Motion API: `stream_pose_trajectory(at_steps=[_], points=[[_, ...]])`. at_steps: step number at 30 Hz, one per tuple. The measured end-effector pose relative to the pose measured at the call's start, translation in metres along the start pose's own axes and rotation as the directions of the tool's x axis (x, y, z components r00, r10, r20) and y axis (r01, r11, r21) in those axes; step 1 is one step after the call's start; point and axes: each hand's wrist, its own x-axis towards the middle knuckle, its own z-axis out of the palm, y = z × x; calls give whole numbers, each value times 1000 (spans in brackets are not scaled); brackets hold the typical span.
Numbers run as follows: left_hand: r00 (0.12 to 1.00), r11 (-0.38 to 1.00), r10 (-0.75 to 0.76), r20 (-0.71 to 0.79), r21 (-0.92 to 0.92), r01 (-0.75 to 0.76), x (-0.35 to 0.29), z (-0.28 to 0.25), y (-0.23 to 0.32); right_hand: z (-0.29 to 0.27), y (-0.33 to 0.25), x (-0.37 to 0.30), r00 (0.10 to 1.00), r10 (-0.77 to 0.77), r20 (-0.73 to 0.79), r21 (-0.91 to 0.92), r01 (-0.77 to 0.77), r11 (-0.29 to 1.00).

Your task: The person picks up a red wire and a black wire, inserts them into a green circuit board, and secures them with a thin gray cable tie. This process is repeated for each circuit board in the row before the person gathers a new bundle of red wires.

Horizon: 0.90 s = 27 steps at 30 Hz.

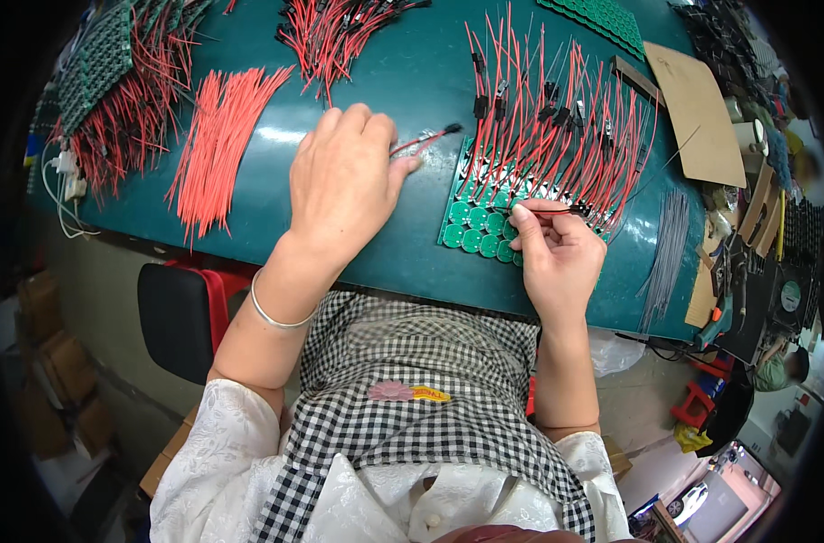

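Note:
My left hand (344, 176) is over the table, its thumb and fingers closed on a short red-and-black connector wire (423, 141) whose black plug sticks out to the right. My right hand (561, 258) rests at the near edge of a green circuit board panel (471, 215) made of small round boards. Between its thumb and forefinger it pinches a black-and-red connector wire (549, 212), lying sideways over the panel. Many red and black wires (557, 127) with black plugs stand up from the panel's farther rows. The fingertips hide part of the panel's near rows.
A bundle of plain red wires (222, 145) lies left of my left hand. Beyond it is a pile of plugged wires (335, 32). Stacked wired panels (95, 72) fill the far left. Thin grey tubes or wires (667, 249) and brown cardboard (697, 113) lie on the right.

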Motion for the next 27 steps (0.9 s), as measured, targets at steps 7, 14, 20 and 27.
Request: stream_pose_trajectory(at_steps=[7,14,20,27], points=[[984,993,-61,166,-87,76,-19,-10,-2,2,7,0,992,-103,-67,-44,100,994],[982,968,-133,132,-195,158,-23,-11,-2,0,5,0,994,-80,-77,-73,74,995],[988,964,-134,70,-222,146,-23,0,-1,0,7,-1,994,-67,-82,-63,62,996],[989,967,-146,32,-207,149,-14,5,1,4,4,0,989,-112,-98,-110,101,989]])
